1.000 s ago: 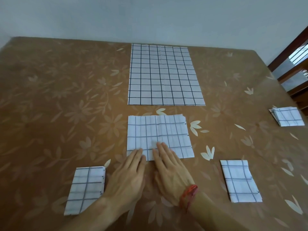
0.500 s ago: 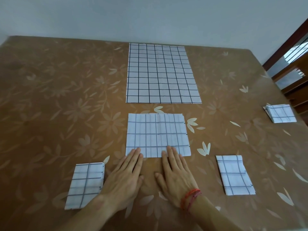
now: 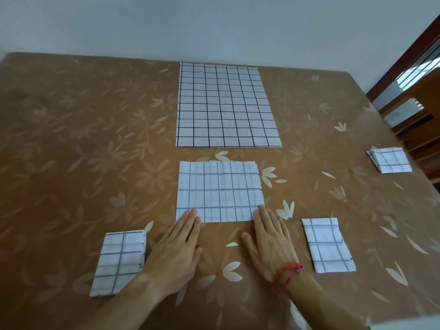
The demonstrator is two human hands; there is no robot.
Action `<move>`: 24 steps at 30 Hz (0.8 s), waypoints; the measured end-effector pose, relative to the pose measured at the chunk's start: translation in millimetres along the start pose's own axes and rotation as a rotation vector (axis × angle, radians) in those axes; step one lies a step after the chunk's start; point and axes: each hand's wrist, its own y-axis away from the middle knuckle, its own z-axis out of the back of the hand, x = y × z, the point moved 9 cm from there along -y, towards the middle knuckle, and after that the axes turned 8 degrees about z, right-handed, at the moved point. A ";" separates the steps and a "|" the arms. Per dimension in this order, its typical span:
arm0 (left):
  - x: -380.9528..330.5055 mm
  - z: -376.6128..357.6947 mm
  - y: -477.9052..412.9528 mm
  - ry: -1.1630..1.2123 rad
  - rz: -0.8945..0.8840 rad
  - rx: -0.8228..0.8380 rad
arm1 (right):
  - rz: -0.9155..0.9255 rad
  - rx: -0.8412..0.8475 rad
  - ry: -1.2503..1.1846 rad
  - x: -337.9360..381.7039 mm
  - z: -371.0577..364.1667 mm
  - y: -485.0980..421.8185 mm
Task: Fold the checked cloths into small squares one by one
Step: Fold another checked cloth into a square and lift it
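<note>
"At the near edge of the desk (image 3: 71, 144), what goes in the log?"

"I note two hands lying flat, palms down. Left hand (image 3: 176, 248) and right hand (image 3: 269, 244) both have straight fingers held side by side, gripping nothing. A red thread (image 3: 288, 272) circles the right wrist."

"Where do the fingertips sit?"

"On the near edge of the half-folded cloth (image 3: 220, 186). The left fingertips (image 3: 191, 214) rest at its near-left corner, the right ones at its near-right corner. That cloth lies mid-desk, straight ahead of the hands, a wide checked rectangle with layered edges showing along its far side."

"Anything beside the hands?"

"Left packet (image 3: 120, 260), a small folded checked rectangle, lies just beside the left forearm. I cannot tell whether they touch. Right packet (image 3: 328, 245), much the same shape, lies apart from the right hand, on its outer side."

"Further out?"

"Corner stack (image 3: 390, 159) of folded checked cloth sits near the desk's right edge. Beyond the half-folded cloth, with a strip of bare desk between, the flat cloth (image 3: 227, 106) lies spread open and reaches close to the far edge. Behind it I see a pale wall (image 3: 214, 25), with dark wooden furniture (image 3: 414, 115) at the right."
</note>
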 end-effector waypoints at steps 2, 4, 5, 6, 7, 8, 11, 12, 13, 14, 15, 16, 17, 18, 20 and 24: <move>0.6 0.2 -0.4 0.000 0.005 -0.001 | -0.024 -0.104 -0.119 -5.8 13.5 -8.5; 0.7 0.5 -0.5 0.000 0.005 -0.007 | -0.083 -0.198 -0.334 -17.5 24.8 -21.9; 0.2 0.8 -0.6 0.002 0.002 -0.012 | -0.126 -0.238 -0.441 -24.2 31.0 -29.5; -0.1 1.2 -0.6 0.003 0.001 -0.018 | -0.177 -0.272 -0.534 -31.7 37.0 -37.3; -0.4 1.7 -0.8 0.003 0.001 -0.024 | -0.234 -0.290 -0.620 -37.8 42.9 -43.7; -0.6 2.5 -1.0 0.005 0.002 -0.029 | -0.309 -0.282 -0.686 -45.0 45.5 -49.4; -0.4 2.8 -1.6 0.001 0.010 -0.036 | -0.490 -0.209 -0.735 -62.2 45.6 -62.5; -0.3 2.5 -1.6 0.000 0.013 -0.035 | -0.519 -0.196 -0.737 -65.0 45.4 -66.1; -0.4 2.0 -1.5 0.004 0.014 -0.030 | -0.543 -0.193 -0.750 -66.2 45.7 -68.0; -0.4 1.5 -1.5 0.010 0.015 -0.026 | -0.560 -0.193 -0.775 -67.0 45.4 -69.0; -0.5 1.7 -1.5 0.016 0.017 -0.023 | -0.570 -0.198 -0.792 -67.4 45.7 -70.0; -0.4 1.8 -1.5 0.024 0.019 -0.020 | -0.575 -0.197 -0.792 -67.8 45.7 -70.7; -0.2 2.0 -1.7 0.031 0.022 -0.018 | -0.576 -0.189 -0.783 -67.2 46.5 -71.4; 0.1 2.0 -2.0 0.034 0.026 -0.016 | -0.574 -0.179 -0.774 -66.4 46.4 -73.1; 1.0 1.1 -1.5 0.053 0.030 -0.010 | -0.578 -0.163 -0.791 -63.3 44.4 -76.7; 1.4 -0.6 -1.3 0.089 0.028 0.005 | -0.599 -0.152 -0.917 -57.5 38.5 -85.0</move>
